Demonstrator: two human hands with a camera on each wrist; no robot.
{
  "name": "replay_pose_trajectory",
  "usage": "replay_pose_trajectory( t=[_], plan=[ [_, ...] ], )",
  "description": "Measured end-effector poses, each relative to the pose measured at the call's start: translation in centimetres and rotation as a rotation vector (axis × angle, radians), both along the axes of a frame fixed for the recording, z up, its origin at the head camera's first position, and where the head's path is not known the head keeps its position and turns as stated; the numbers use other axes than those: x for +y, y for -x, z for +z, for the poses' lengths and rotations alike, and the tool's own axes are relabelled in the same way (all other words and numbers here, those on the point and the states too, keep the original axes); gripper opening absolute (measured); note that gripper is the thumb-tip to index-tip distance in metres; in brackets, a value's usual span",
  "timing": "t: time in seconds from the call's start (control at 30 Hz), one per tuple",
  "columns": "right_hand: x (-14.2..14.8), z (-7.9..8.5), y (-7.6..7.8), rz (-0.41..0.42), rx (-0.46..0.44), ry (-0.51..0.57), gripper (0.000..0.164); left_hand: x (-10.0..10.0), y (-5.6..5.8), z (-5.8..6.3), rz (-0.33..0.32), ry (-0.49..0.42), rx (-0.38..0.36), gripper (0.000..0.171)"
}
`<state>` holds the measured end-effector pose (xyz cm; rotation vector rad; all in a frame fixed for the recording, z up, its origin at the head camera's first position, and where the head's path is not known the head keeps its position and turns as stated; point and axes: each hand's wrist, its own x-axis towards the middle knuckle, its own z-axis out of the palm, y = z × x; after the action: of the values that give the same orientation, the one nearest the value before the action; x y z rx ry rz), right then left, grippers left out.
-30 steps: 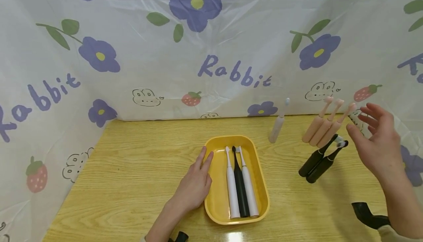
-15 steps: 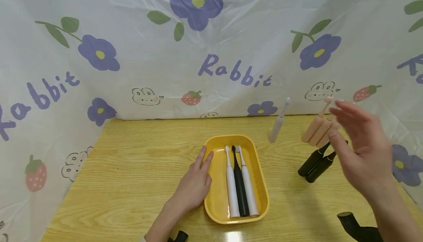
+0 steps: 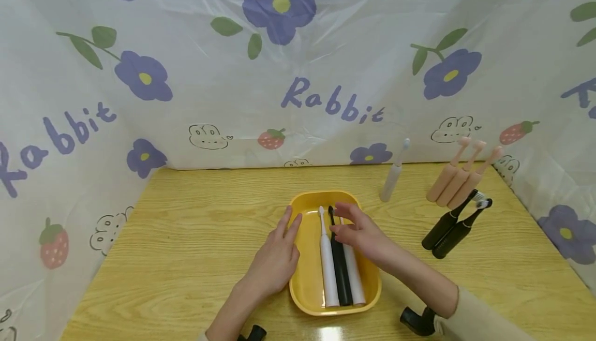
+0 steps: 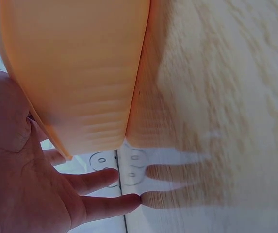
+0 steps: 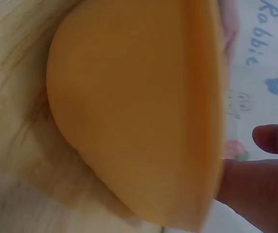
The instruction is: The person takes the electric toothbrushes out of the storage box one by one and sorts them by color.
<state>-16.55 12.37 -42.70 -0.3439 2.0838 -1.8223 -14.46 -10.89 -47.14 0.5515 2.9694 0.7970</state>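
In the head view my left hand rests at the left rim of a yellow tray, its fingers fairly straight; the left wrist view shows the tray's outer wall beside that palm. Over the tray's right side reaches my right hand, thumb and forefinger apart above the brush heads. Inside lie three electric toothbrushes side by side: a white toothbrush, a black toothbrush and another white toothbrush, its upper end partly hidden by the right hand. The right wrist view has the right thumb past the tray's edge.
A pale toothbrush stands upright behind the tray on the wooden table. Farther right are three pink toothbrushes together, with two black toothbrushes in front. A flower-print sheet hangs along the back.
My right hand has swung left from beside the pink and black toothbrushes to over the tray. The left hand stays at the rim, and the toothbrushes keep their places.
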Motion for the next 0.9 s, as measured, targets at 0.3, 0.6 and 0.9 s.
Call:
replay_pose_trajectory(
  t=[0.3, 0.6, 0.9],
  plan=[
    [-3.3, -1.1, 0.9, -0.111, -0.199, 0.042, 0.062, 0.1, 0.1, 0.3, 0.008, 0.011, -0.002, 0.061],
    [-4.8, -2.4, 1.4, -0.102, -0.375, 0.173, 0.058, 0.2, 0.0, 0.1, 0.006, 0.01, -0.009, 0.062],
    [-4.8, -3.6, 1.9, -0.007, -0.482, 0.226, 0.059, 0.1, 0.0, 0.1, 0.015, -0.005, -0.018, 0.064]
  ],
)
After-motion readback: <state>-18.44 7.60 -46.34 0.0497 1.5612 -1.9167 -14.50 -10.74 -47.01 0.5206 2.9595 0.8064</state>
